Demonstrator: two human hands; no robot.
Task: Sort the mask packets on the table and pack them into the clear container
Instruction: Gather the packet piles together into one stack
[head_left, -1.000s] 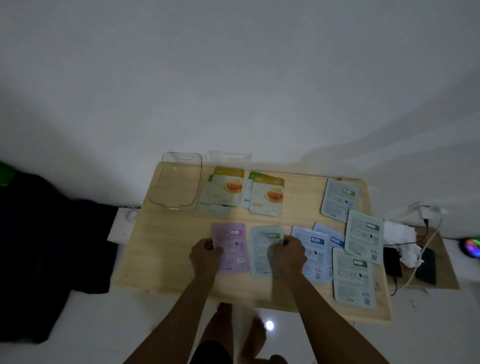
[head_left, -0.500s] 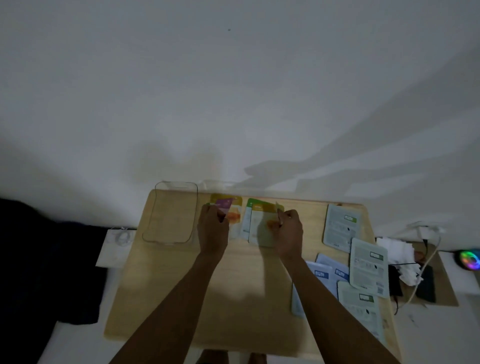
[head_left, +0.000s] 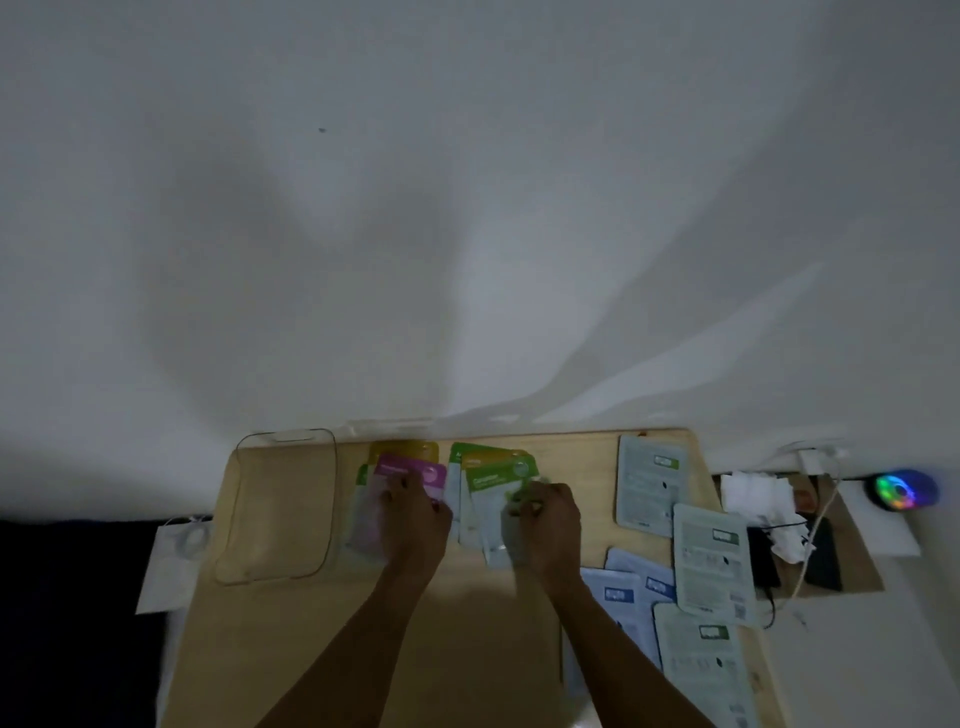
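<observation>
A clear container (head_left: 280, 512) lies empty at the back left of the wooden table (head_left: 467, 649). My left hand (head_left: 415, 514) presses a pink mask packet (head_left: 410, 475) face up onto the left pile, over a yellow-topped packet (head_left: 402, 448). My right hand (head_left: 548, 519) holds a green-topped mask packet (head_left: 493, 486) on the neighbouring pile of green and yellow packets. Green-labelled packets lie face down on the right: one at the back (head_left: 649, 480), one in the middle (head_left: 711, 558), one near the front (head_left: 704, 670). Blue-labelled packets (head_left: 631, 592) lie partly under them.
The table stands against a white wall. To its right a lower shelf holds crumpled white tissue (head_left: 758, 493), dark flat devices (head_left: 821, 564), a white cable (head_left: 815, 525) and a glowing multicoloured light (head_left: 901, 491). A dark cloth (head_left: 78, 597) lies at far left.
Both hands lifted the pink and the green packet from the near table, carried them to the back piles, turned them face up and set them down. The view tilted upward.
</observation>
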